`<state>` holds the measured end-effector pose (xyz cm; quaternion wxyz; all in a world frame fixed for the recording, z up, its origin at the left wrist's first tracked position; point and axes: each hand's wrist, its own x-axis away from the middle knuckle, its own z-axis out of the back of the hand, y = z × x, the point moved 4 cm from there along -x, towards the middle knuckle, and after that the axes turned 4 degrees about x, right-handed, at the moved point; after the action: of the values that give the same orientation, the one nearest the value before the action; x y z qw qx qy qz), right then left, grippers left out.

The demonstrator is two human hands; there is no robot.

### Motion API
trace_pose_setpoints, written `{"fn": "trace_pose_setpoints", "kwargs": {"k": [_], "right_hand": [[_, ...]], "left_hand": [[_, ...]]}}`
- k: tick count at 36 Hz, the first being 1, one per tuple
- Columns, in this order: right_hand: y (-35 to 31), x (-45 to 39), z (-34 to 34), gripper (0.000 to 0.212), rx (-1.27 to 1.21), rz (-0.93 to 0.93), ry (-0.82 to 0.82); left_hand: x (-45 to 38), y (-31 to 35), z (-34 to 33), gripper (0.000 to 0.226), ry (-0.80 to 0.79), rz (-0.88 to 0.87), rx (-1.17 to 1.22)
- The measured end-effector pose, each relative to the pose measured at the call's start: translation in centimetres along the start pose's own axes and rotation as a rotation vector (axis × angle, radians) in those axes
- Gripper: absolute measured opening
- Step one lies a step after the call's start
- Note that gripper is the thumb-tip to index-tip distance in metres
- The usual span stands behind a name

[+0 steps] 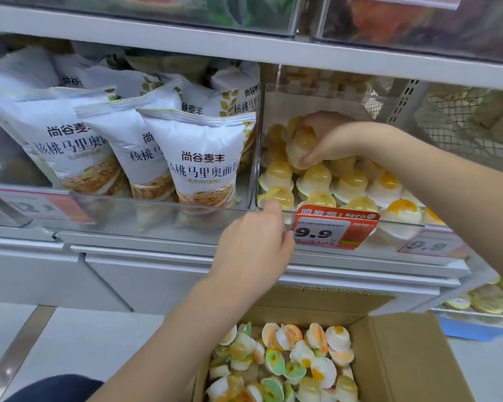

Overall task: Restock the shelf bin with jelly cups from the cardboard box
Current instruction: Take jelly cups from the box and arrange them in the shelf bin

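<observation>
The right hand [328, 140] grips a few jelly cups [298, 145] inside the clear shelf bin [273, 211], above rows of cups. The left hand [254, 242] curls over the bin's front rim, beside a red tag [334, 229] reading 9.9. Below, the cardboard box [404, 358], partly cropped, holds more. Left of both hands, bread bags [204, 161] read 尚谷麦丰; smaller print blurs.

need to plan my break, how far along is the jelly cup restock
Partly done. Rows of jelly cups already sit in the clear shelf bin. In hand: the right hand holds cups over the bin while the left hand grips its front edge. Left: the cardboard box still holds many cups.
</observation>
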<state>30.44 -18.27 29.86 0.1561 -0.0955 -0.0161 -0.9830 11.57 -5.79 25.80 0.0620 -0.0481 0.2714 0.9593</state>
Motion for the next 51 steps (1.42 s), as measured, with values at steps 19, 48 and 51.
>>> {"fn": "trace_pose_setpoints", "kwargs": {"k": [19,48,51], "right_hand": [[-0.3,2.0,-0.4,0.083,-0.101,0.087,0.169],[4.2,23.9,-36.3,0.038,-0.483,-0.079,-0.505],[3.1,23.0,-39.5,0.043,-0.47,-0.083,-0.559]], "left_hand": [[0.0,0.0,-0.2,0.015,0.017,-0.029,-0.012],[12.0,-12.2,-23.9,0.04,-0.903,-0.056,-0.515],[13.5,-14.0,-27.4,0.035,-0.943,0.059,-0.298]]}}
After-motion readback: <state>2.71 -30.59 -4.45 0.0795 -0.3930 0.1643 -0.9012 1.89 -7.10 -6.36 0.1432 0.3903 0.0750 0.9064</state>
